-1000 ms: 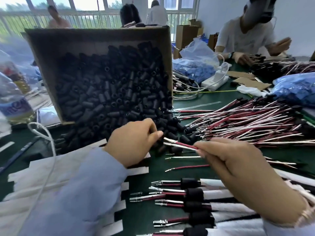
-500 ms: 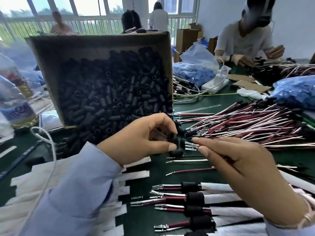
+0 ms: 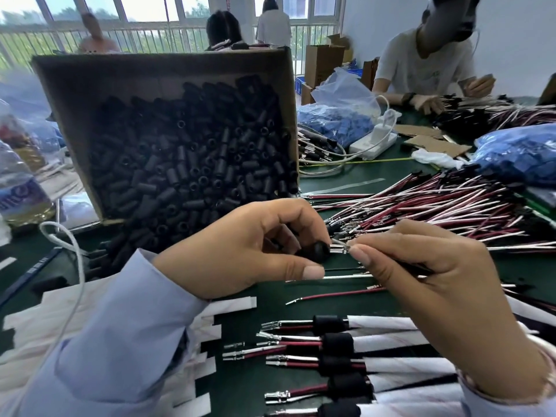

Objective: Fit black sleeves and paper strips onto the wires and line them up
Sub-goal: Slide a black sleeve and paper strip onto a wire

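Sleeve (image 3: 316, 251), black and short, is just below the middle of the view. The fingers (image 3: 310, 270) of the left hand (image 3: 240, 251) pinch it, and its open mouth touches the metal terminals (image 3: 340, 249) of a wire pair. That pair comes in from three o'clock, pinched by the right hand (image 3: 445, 290).

A second ago the left fingers were down among the spilled sleeves and the terminals stood bare in the air. Now a sleeve has been picked and brought to the tips. I judge that picking is finished and threading is about to start; this pair's paper strip is still to come.

At twelve o'clock of the hands leans the cardboard box (image 3: 150, 64) of sleeves. At two o'clock, on the green table (image 3: 346, 182), lies the pile of bare wires (image 3: 436, 206). At six o'clock are the finished wires (image 3: 334, 341) in a row, and at eight o'clock the paper strips (image 3: 231, 303).
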A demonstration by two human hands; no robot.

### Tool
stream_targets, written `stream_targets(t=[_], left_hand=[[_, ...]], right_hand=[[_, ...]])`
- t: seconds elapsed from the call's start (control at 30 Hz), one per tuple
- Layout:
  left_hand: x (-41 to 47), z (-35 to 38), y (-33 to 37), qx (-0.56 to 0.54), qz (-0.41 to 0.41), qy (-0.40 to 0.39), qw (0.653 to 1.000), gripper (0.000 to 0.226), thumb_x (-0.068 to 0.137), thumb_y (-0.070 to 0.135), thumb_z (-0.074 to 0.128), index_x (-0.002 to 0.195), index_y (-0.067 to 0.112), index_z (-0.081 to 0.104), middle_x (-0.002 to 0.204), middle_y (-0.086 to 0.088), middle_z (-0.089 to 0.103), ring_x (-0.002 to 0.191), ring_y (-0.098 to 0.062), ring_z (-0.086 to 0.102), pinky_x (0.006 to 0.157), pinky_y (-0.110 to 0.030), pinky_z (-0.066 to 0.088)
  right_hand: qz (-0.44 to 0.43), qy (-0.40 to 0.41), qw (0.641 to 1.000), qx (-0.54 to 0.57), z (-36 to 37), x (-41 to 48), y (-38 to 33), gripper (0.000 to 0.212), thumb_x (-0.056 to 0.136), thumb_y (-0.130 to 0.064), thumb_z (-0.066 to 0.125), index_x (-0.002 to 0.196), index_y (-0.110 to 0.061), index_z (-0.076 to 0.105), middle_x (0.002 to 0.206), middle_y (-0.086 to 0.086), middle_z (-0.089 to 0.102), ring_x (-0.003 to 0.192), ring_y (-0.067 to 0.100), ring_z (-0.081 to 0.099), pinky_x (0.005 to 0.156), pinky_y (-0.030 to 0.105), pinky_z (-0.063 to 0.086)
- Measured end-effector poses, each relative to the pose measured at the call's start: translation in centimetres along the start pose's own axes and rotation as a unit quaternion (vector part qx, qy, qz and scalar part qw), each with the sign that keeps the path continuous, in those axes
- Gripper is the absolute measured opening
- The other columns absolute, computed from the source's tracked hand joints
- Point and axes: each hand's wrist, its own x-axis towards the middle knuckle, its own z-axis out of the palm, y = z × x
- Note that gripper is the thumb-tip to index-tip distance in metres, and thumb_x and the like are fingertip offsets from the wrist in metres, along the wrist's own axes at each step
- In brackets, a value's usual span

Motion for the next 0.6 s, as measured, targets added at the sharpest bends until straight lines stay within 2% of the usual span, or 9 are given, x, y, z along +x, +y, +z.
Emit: stream_targets(t=[0.13, 0.23, 0.3, 0.43, 0.6], left_hand=[[0.00, 0.07, -0.18, 0.006, -0.013, 0.008, 1.000, 0.028, 0.073, 0.026, 0.077, 0.096, 0.017, 0.064, 0.077, 0.016, 0.055, 0.069, -0.006, 0.049, 0.064, -0.013, 0.042], [0.02, 0.15, -0.21, 0.005, -0.019, 0.004, 1.000, 0.027, 0.072, 0.023, 0.076, 0.095, 0.017, 0.064, 0.074, 0.016, 0.055, 0.068, -0.006, 0.049, 0.063, -0.013, 0.042], [0.01, 0.13, -0.11, 0.003, -0.022, 0.003, 1.000, 0.027, 0.072, 0.023, 0.075, 0.095, 0.016, 0.064, 0.074, 0.016, 0.055, 0.067, -0.006, 0.049, 0.062, -0.013, 0.042], [-0.12, 0.12, 0.12, 0.008, -0.027, -0.003, 1.000, 0.027, 0.072, 0.022, 0.074, 0.096, 0.013, 0.064, 0.073, 0.017, 0.056, 0.063, -0.003, 0.049, 0.060, -0.012, 0.042], [-0.25, 0.25, 0.27, 0.030, -0.045, -0.002, 0.999, 0.022, 0.077, 0.022, 0.072, 0.096, 0.017, 0.065, 0.072, 0.020, 0.059, 0.062, 0.000, 0.050, 0.060, -0.010, 0.041]], right_hand=[[0.018, -0.018, 0.999, 0.032, 0.08, -0.08, 0.19, 0.014, 0.079, -0.041, 0.071, 0.093, -0.039, 0.074, 0.079, -0.007, 0.068, 0.072, 0.014, 0.065, 0.059, 0.029, 0.047], [0.016, -0.017, 0.999, 0.041, 0.23, -0.05, 0.19, 0.016, 0.079, -0.036, 0.069, 0.094, -0.040, 0.073, 0.079, -0.009, 0.068, 0.075, 0.012, 0.065, 0.062, 0.024, 0.048], [0.005, -0.021, 0.999, 0.027, 0.37, -0.11, 0.15, 0.019, 0.082, -0.041, 0.067, 0.101, -0.042, 0.070, 0.078, -0.009, 0.066, 0.073, 0.011, 0.064, 0.060, 0.020, 0.046], [-0.005, -0.039, 0.998, -0.052, 0.47, -0.25, 0.34, 0.027, 0.088, -0.049, 0.054, 0.112, -0.043, 0.064, 0.073, -0.010, 0.060, 0.066, 0.011, 0.059, 0.054, 0.026, 0.043], [0.001, -0.044, 0.995, -0.084, 0.29, -0.24, 0.38, 0.026, 0.088, -0.051, 0.051, 0.105, -0.042, 0.067, 0.066, -0.017, 0.056, 0.064, 0.006, 0.057, 0.053, 0.025, 0.040]])
